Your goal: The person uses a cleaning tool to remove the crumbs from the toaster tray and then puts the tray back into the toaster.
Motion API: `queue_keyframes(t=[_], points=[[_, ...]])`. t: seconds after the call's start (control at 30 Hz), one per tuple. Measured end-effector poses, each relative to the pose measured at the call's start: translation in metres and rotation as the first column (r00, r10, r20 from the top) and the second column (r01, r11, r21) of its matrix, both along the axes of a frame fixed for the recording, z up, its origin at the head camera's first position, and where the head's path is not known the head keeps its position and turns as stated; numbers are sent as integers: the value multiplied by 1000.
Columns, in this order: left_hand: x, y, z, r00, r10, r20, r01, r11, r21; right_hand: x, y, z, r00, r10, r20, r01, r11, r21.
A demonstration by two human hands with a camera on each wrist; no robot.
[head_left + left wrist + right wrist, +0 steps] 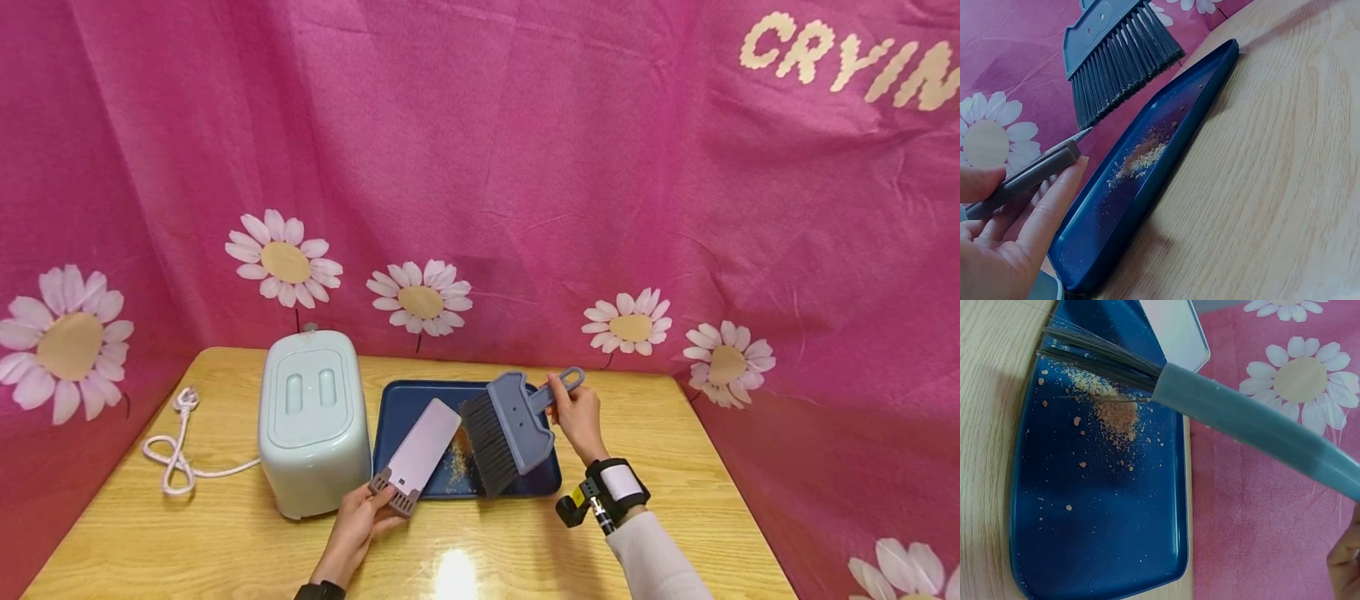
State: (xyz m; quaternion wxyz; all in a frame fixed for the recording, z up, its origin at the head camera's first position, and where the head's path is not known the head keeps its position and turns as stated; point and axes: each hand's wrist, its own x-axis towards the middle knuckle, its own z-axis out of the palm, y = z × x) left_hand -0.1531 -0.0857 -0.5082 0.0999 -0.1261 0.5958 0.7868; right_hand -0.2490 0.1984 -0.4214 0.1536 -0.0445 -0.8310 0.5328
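My left hand (352,525) pinches the grey slotted end of a toaster crumb tray (422,450), a flat pale metal plate tilted over a dark blue tray (405,404). My right hand (579,417) holds a blue-grey hand brush (522,423) by its looped handle. Its dark bristles hang above the blue tray, close to the crumb tray's far end; the left wrist view shows the bristles (1122,69) from the side. A heap of brown and yellowish crumbs (1116,419) lies on the blue tray, with loose bits scattered around it.
A pale mint toaster (315,467) with a lid on top stands left of the blue tray. Its white cord (176,458) and plug (186,398) lie on the wooden table (247,550). Pink flowered cloth (480,167) hangs behind and at both sides.
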Motion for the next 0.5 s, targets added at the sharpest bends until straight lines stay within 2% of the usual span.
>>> queue_keyframes(t=[0.13, 0.23, 0.37, 0.5], points=[[0, 0, 0, 1000, 6, 15, -6, 1000, 11, 0, 2, -1, 1000, 29, 4, -29, 996, -81], [0, 0, 0, 1000, 8, 11, -8, 1000, 14, 0, 3, -2, 990, 140, 21, -136, 979, -153], [1, 1, -1, 1000, 10, -14, -10, 1000, 9, 2, 3, -3, 945, 316, 85, -293, 933, -207], [2, 2, -3, 999, 2, -33, -1, 1000, 8, 5, 0, -1, 892, 433, 130, -403, 892, -203]])
